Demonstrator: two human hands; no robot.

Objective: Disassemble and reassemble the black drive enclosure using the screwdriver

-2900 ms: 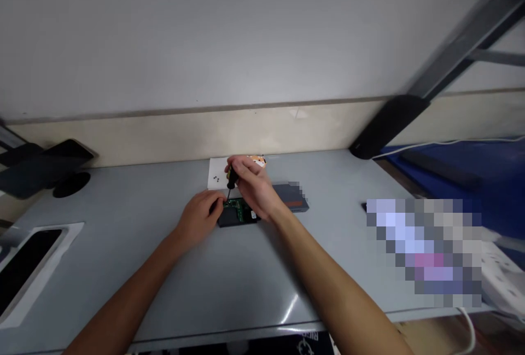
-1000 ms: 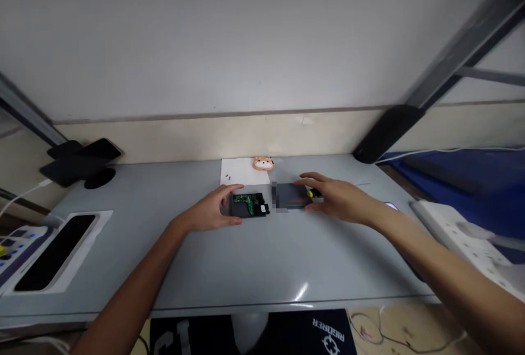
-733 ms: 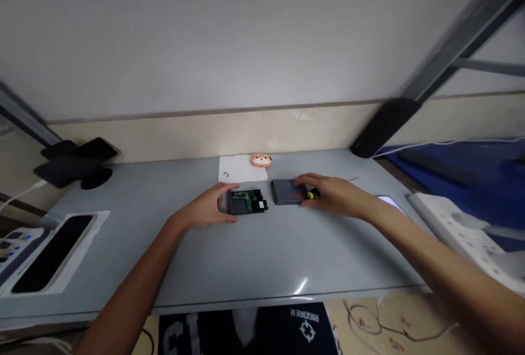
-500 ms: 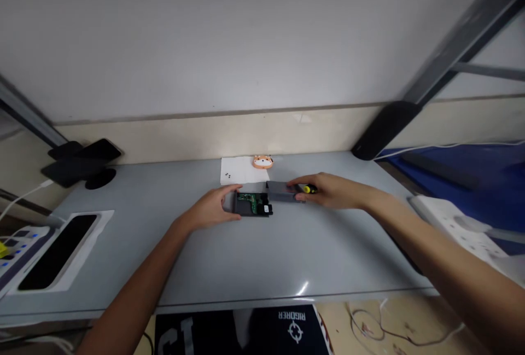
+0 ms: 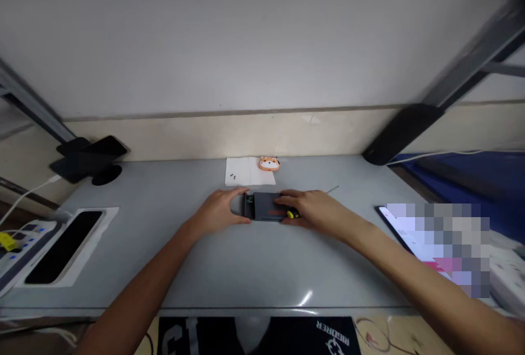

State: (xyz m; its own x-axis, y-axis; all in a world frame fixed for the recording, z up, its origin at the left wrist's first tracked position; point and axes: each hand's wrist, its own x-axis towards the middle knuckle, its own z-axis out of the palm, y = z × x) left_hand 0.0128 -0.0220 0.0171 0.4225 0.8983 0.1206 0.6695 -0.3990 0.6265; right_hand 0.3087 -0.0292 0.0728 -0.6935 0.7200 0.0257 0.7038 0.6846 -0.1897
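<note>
On the grey table lies a small dark device, its base at the left with a bit of green circuit board showing. A dark grey cover overlaps most of the base. My left hand grips the base's left end between thumb and fingers. My right hand grips the cover's right end and also holds a screwdriver with a yellow and black handle, its thin shaft pointing up and right. Behind the device, a white paper bears several tiny dark screws and an orange animal-faced case.
A black phone lies on white paper at the left, beside a power strip. A dark stand is at the back left, a black cylinder at the back right. A lit tablet lies at the right.
The cover has moved left over the base, hiding most of the circuit board. My right hand has moved with it. The view has shifted slightly, and the lit tablet now shows.
</note>
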